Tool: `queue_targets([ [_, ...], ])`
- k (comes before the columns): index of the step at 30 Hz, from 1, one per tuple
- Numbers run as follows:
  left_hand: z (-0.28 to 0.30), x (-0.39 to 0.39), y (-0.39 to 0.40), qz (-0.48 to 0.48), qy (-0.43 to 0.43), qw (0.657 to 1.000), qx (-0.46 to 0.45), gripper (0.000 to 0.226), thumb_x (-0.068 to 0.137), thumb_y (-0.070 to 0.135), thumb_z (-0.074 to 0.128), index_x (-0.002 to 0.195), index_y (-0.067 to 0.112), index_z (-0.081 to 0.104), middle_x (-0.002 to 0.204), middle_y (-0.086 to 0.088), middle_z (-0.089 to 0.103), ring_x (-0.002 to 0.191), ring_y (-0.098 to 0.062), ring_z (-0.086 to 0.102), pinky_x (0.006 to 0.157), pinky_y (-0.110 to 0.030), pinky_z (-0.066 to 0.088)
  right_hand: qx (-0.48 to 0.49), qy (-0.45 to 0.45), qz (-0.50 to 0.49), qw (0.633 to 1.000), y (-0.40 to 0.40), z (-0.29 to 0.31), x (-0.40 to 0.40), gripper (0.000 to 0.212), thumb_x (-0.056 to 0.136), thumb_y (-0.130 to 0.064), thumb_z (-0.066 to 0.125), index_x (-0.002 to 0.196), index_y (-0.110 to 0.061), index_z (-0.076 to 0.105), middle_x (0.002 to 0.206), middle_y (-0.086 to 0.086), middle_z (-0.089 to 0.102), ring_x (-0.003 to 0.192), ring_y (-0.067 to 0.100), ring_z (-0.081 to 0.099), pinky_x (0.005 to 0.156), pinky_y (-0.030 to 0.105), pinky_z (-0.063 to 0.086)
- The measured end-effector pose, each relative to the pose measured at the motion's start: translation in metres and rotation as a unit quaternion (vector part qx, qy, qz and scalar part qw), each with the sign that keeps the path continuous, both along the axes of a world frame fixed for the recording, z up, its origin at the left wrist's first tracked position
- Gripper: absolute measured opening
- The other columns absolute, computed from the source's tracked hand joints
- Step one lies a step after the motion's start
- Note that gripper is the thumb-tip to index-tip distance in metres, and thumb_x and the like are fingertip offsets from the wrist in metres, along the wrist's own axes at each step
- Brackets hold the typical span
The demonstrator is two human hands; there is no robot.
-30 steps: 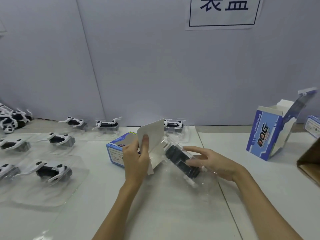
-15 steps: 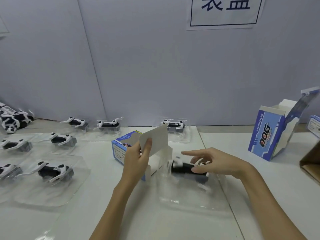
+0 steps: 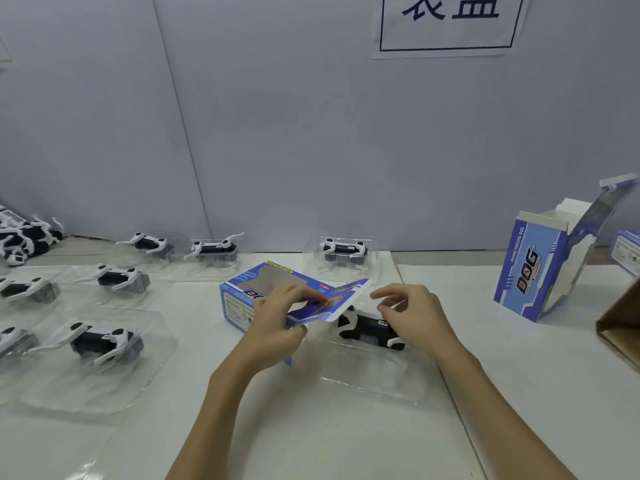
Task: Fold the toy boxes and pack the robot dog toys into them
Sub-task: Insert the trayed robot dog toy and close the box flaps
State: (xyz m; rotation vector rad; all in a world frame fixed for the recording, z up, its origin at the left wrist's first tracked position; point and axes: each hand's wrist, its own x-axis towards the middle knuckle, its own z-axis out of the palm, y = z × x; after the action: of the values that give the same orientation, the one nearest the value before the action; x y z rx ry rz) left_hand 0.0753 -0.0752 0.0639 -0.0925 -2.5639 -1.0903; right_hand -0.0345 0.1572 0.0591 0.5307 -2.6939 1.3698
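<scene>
A blue toy box [image 3: 242,299] lies on its side in the middle of the white table, its open end facing right. My left hand [image 3: 280,313] grips the box's blue-printed end flap [image 3: 332,303], which is folded down low over the opening. A black-and-white robot dog toy [image 3: 367,327] in a clear plastic tray [image 3: 374,372] lies just right of the opening, partly under the flap. My right hand [image 3: 412,313] rests on the dog's back, with fingers curled and spread above it.
Several more robot dogs in clear trays [image 3: 104,341] cover the left side, and one [image 3: 343,251] stands behind the box. An upright open blue box [image 3: 533,268] is at the right, with a brown carton [image 3: 620,327] at the right edge. A grey wall stands behind.
My left hand has swung the flap from upright down over the box opening. The dog in its tray has come to lie flat by the opening, and my right hand has loosened above it.
</scene>
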Motion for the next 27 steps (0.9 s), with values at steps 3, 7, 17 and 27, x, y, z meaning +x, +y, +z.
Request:
queue_targets([
  [3, 0.000, 0.001, 0.002, -0.016, -0.016, 1.000, -0.001, 0.064, 0.067, 0.013, 0.047, 0.122, 0.041, 0.066, 0.129, 0.022, 0.061, 0.128, -0.001, 0.048, 0.114, -0.042, 0.025, -0.034, 0.003, -0.031, 0.999, -0.007, -0.004, 0.004, 0.029, 0.088, -0.012, 0.067, 0.091, -0.039, 0.076, 0.086, -0.013, 0.074, 0.079, 0.007, 0.069, 0.079, 0.034, 0.059],
  [7, 0.001, 0.001, -0.001, -0.034, -0.053, 0.998, 0.028, 0.066, 0.070, 0.021, 0.049, 0.125, 0.052, 0.065, 0.134, 0.029, 0.055, 0.133, 0.000, 0.039, 0.114, -0.033, 0.022, -0.052, -0.005, -0.060, 0.997, -0.011, -0.005, 0.007, 0.030, 0.086, -0.010, 0.066, 0.087, -0.039, 0.074, 0.089, -0.012, 0.076, 0.084, 0.009, 0.071, 0.082, 0.034, 0.059],
  [17, -0.010, -0.004, 0.017, -0.051, 0.017, 0.989, -0.135, 0.067, 0.072, 0.039, 0.066, 0.135, 0.051, 0.052, 0.133, 0.032, 0.041, 0.137, 0.000, 0.035, 0.113, -0.023, 0.008, -0.440, -0.106, -0.125, 0.883, -0.035, -0.012, 0.007, 0.035, 0.094, 0.009, 0.047, 0.102, -0.018, 0.068, 0.109, 0.007, 0.073, 0.101, 0.016, 0.068, 0.091, 0.029, 0.053],
  [27, -0.023, -0.008, 0.043, 0.058, 0.045, 0.969, -0.237, 0.102, 0.062, 0.107, 0.035, 0.149, 0.053, 0.035, 0.164, 0.010, 0.025, 0.153, -0.010, 0.015, 0.121, -0.042, 0.005, -0.574, -0.160, -0.100, 0.797, -0.031, -0.015, 0.000, 0.023, 0.101, 0.003, 0.043, 0.098, -0.004, 0.065, 0.116, 0.017, 0.067, 0.099, 0.014, 0.070, 0.085, 0.021, 0.055],
])
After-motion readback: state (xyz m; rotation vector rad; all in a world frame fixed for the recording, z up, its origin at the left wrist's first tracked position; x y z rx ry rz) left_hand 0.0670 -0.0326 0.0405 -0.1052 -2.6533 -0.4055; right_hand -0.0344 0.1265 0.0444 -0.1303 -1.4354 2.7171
